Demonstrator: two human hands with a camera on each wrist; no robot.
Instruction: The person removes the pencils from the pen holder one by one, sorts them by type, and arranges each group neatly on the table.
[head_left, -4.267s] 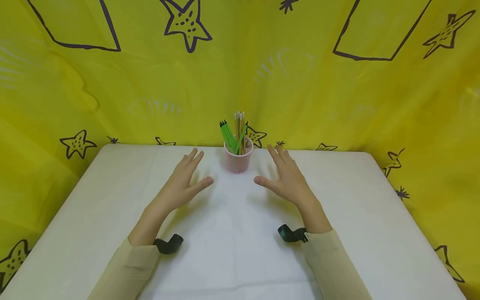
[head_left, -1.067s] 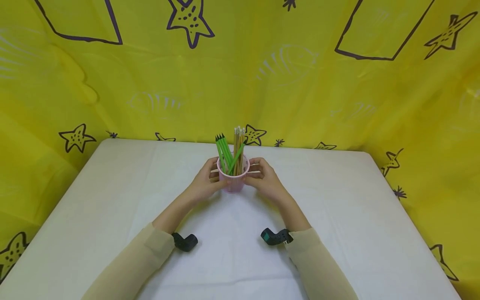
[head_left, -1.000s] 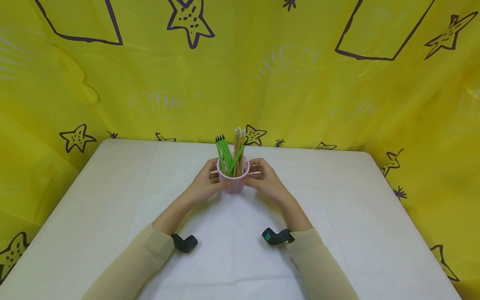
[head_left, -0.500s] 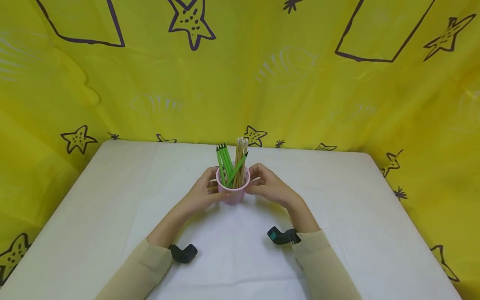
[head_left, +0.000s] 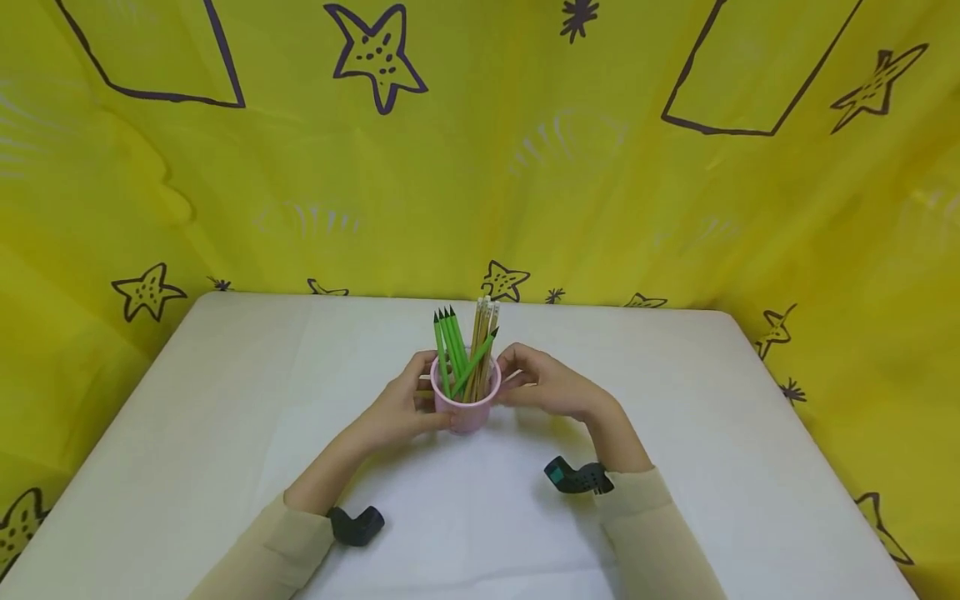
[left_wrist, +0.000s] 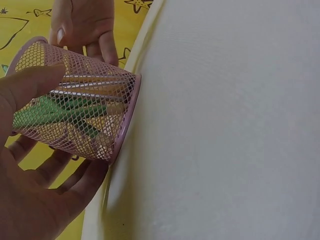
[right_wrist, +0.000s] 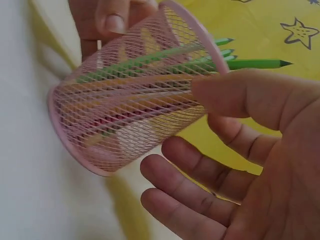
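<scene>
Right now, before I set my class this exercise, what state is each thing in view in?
Pink mesh cup: upright, holding pencils; whether its base touches down is unclear
Green pencils: in the cup, black points up, one slanting
Wooden pencils: in the cup, pale ends up
Left hand: curled round the cup
Right hand: beside the cup, grip unclear
White table cover: spread out, creased near the front
Yellow backdrop: hanging

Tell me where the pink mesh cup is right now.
In the head view, the pink mesh cup is below the picture's centre, held by the left hand on its left side, with the right hand close at its right.
</scene>
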